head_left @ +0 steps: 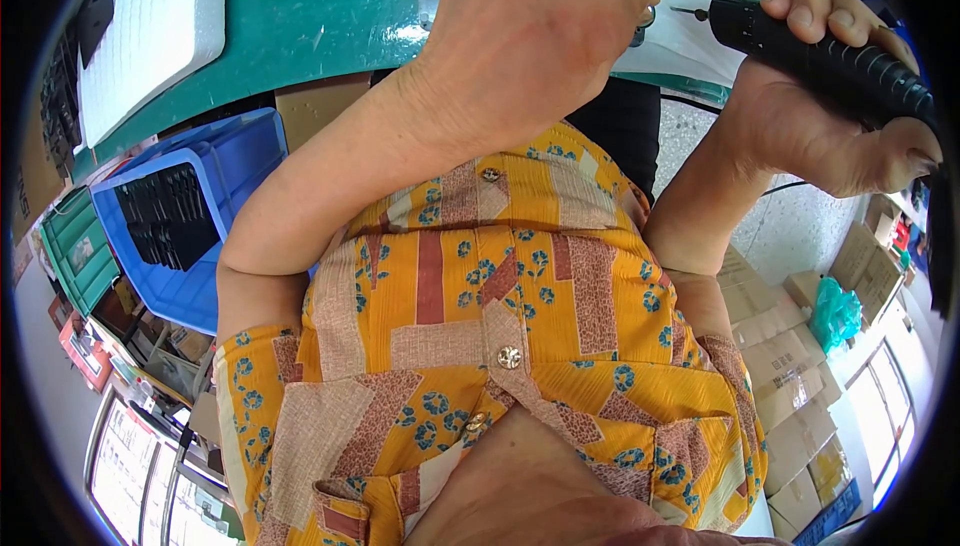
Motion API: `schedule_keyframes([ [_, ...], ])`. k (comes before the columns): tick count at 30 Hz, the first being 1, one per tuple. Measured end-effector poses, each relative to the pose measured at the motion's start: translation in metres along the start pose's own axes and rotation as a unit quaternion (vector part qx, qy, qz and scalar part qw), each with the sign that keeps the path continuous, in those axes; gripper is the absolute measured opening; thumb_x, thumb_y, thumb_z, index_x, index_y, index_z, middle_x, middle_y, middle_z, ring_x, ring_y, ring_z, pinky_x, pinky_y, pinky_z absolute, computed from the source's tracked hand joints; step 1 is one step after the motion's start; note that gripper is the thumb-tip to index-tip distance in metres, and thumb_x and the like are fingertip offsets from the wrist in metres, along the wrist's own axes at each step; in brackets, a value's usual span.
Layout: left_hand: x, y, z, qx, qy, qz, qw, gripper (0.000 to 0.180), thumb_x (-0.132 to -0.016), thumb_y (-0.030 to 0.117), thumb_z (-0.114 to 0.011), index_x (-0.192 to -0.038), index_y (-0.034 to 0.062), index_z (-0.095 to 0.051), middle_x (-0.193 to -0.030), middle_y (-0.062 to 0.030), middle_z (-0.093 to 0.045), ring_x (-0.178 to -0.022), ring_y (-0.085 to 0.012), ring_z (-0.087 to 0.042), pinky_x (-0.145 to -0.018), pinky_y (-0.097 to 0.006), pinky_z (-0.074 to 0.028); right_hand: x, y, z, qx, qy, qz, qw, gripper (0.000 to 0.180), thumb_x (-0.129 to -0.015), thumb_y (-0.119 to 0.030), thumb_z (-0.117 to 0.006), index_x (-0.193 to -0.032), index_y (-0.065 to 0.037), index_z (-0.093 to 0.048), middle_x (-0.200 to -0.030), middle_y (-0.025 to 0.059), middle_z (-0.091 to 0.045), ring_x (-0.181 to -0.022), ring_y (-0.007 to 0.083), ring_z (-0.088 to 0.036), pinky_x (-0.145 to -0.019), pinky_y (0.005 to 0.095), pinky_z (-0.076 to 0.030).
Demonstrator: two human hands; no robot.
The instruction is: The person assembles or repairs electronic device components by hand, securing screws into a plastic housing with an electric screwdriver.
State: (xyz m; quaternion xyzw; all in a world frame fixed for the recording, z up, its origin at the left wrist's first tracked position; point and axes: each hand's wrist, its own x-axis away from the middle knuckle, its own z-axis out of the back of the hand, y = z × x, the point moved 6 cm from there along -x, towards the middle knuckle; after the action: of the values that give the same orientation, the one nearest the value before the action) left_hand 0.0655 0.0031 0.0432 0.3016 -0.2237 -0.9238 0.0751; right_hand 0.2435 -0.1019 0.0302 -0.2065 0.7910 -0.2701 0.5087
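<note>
My right hand [800, 136] is wrapped around a black electric screwdriver [740, 24], whose thin bit points left across the work surface. My left hand [540, 36] is closed, its back toward me, with the fingers curled around a small black part [638, 38]. Only the edge of that part shows beside the fingers, and the rest is hidden behind the hand. A gap separates the screwdriver bit from the black part. White sheet material [690, 41] lies on the table beneath both.
The table has a green top [320, 16]. White foam sheets [150, 36] lie at its left. Below the table edge stands a blue bin [235, 146] holding black parts [165, 216], near a green crate [78, 256]. Cardboard boxes [790, 356] and a teal plastic bag [838, 314] are at the right.
</note>
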Motion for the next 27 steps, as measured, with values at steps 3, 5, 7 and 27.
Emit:
schedule_keyframes([
  [3,0.001,0.002,0.004,0.001,0.025,-0.007,1.0,0.007,-0.074,0.003,-0.07,-0.075,0.0054,-0.063,-0.077,-0.0084,-0.051,-0.076,-0.0266,-0.052,-0.069,-0.037,-0.038,0.0,0.0,0.003,0.004,-0.004,0.0,1.0,0.085,-0.08,-0.085,-0.058,-0.12,-0.01,-0.069,-0.101,0.0147,-0.065,-0.085,0.0281,-0.062,-0.079,0.0468,-0.051],
  [5,0.002,0.002,0.005,-0.003,0.014,-0.002,1.0,0.008,-0.074,0.003,-0.07,-0.076,0.006,-0.063,-0.077,-0.0079,-0.052,-0.076,-0.0267,-0.052,-0.069,-0.037,-0.038,0.0,-0.001,0.0,0.006,-0.007,0.0,1.0,0.086,-0.08,-0.085,-0.058,-0.12,-0.01,-0.068,-0.101,0.0146,-0.065,-0.085,0.028,-0.061,-0.079,0.0467,-0.051],
  [7,0.003,0.0,0.005,0.008,0.012,-0.01,1.0,0.008,-0.073,0.002,-0.07,-0.077,0.0063,-0.064,-0.077,-0.0072,-0.051,-0.075,-0.0265,-0.052,-0.069,-0.037,-0.038,0.0,0.002,-0.008,0.009,-0.009,0.0,1.0,0.087,-0.08,-0.086,-0.057,-0.121,-0.01,-0.068,-0.101,0.0146,-0.065,-0.085,0.0279,-0.061,-0.079,0.0466,-0.05],
  [27,0.02,0.006,0.017,-0.046,0.074,-0.072,0.994,0.017,-0.07,0.004,-0.074,-0.087,0.0029,-0.076,-0.076,-0.0023,-0.056,-0.071,-0.0193,-0.054,-0.08,-0.042,-0.047,-0.023,-0.015,-0.016,0.039,-0.091,-0.066,0.993,0.093,-0.078,-0.089,-0.056,-0.124,-0.009,-0.068,-0.102,0.0132,-0.064,-0.087,0.0268,-0.059,-0.08,0.045,-0.048],
])
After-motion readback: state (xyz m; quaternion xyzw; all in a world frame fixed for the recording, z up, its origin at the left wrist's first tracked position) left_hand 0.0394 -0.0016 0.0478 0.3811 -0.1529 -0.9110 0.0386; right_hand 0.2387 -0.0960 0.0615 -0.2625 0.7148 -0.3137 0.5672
